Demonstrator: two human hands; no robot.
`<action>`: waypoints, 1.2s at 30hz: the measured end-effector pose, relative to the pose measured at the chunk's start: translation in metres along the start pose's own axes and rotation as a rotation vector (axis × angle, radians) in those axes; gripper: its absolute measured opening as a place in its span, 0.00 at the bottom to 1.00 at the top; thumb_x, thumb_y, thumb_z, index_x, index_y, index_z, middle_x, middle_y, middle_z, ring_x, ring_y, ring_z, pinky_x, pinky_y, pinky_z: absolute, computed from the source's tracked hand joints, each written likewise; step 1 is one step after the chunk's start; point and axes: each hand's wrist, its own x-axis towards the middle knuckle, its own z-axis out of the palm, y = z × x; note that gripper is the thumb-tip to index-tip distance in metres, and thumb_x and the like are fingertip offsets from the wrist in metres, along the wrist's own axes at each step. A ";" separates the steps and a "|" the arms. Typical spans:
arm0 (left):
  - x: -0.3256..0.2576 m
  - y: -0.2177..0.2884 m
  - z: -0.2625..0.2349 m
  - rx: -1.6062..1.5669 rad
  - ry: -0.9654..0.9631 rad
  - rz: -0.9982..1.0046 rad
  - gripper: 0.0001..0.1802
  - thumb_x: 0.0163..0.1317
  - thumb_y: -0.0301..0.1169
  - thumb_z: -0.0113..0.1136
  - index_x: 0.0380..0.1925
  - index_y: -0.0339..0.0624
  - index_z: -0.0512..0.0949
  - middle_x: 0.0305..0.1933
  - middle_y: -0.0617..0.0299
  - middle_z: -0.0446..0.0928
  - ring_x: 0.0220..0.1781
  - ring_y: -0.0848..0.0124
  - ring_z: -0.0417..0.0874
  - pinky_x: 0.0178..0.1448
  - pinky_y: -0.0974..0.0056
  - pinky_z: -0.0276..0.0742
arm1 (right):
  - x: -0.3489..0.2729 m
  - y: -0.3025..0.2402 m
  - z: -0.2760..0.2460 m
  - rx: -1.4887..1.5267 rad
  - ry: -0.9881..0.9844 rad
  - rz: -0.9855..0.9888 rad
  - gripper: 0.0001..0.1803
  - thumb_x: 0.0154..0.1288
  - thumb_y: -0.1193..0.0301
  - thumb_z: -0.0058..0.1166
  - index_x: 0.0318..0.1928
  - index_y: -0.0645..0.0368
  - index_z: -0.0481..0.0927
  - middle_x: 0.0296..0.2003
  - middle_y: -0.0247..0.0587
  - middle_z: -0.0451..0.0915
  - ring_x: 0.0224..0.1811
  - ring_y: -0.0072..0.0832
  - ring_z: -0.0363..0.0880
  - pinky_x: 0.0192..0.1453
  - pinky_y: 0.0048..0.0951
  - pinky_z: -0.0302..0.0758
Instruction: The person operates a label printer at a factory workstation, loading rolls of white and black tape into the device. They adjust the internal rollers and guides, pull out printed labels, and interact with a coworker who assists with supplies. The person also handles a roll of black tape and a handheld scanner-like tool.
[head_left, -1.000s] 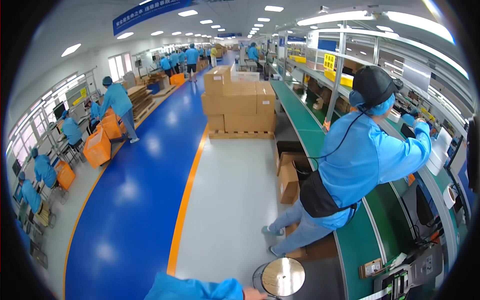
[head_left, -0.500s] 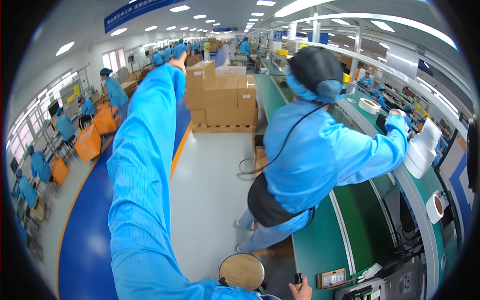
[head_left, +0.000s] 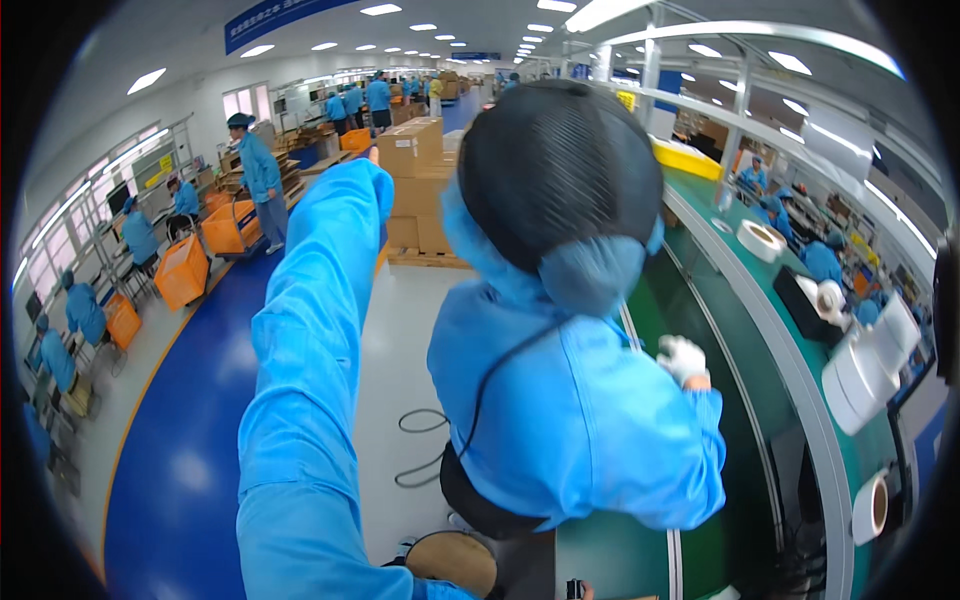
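My left arm, in a blue sleeve, stretches far forward. Only a bit of my left hand (head_left: pixel 374 155) shows past the cuff, beside the stacked cartons (head_left: pixel 412 148); its fingers are hidden. At the lower edge, just a sliver of my right hand (head_left: pixel 587 592) is in view, closed around a small black-topped cylinder (head_left: pixel 574 589). Directly ahead, a co-worker in a blue smock (head_left: pixel 570 410) and dark cap leans over the green bench. That person's white-gloved hand (head_left: pixel 683 358) is above the green conveyor.
A round wooden stool (head_left: pixel 452 562) stands low in front of me. White rolls (head_left: pixel 868 508) and a yellow tray (head_left: pixel 686 158) sit on the right-hand shelf. Orange bins (head_left: pixel 182 272) line the blue walkway (head_left: pixel 190 440), where another person (head_left: pixel 258 180) stands.
The co-worker has come closer and drawn the reaching arm back from the shelf to the conveyor. My view has shifted; my right hand now sits lower, mostly out of the picture.
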 end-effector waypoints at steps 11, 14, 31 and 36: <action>0.113 -0.067 0.054 -0.097 0.027 0.076 0.37 0.51 0.37 0.56 0.60 0.61 0.49 0.51 0.44 0.73 0.51 0.53 0.76 0.53 0.55 0.71 | 0.072 -0.188 0.077 0.692 0.285 0.129 0.24 0.54 0.67 0.58 0.50 0.60 0.66 0.27 0.44 0.75 0.27 0.31 0.74 0.28 0.31 0.70; 0.144 -0.075 0.059 -0.076 0.025 0.093 0.36 0.51 0.37 0.56 0.59 0.60 0.51 0.51 0.45 0.73 0.51 0.53 0.76 0.53 0.55 0.71 | 0.076 -0.211 0.091 0.833 0.301 0.253 0.22 0.54 0.67 0.57 0.48 0.60 0.66 0.25 0.44 0.74 0.25 0.31 0.74 0.25 0.30 0.69; 0.206 -0.143 0.067 -0.031 -0.012 0.074 0.29 0.52 0.40 0.56 0.54 0.55 0.60 0.50 0.46 0.74 0.51 0.53 0.76 0.53 0.54 0.72 | 0.113 -0.305 0.147 1.016 -0.017 0.260 0.28 0.53 0.79 0.51 0.52 0.56 0.53 0.24 0.46 0.72 0.16 0.30 0.72 0.14 0.27 0.68; 0.203 -0.191 0.090 0.031 -0.056 0.028 0.27 0.52 0.41 0.56 0.53 0.54 0.63 0.50 0.47 0.74 0.51 0.53 0.76 0.53 0.54 0.72 | 0.092 -0.312 0.164 0.963 -0.173 0.299 0.26 0.54 0.78 0.52 0.51 0.58 0.54 0.24 0.45 0.72 0.18 0.29 0.73 0.16 0.26 0.68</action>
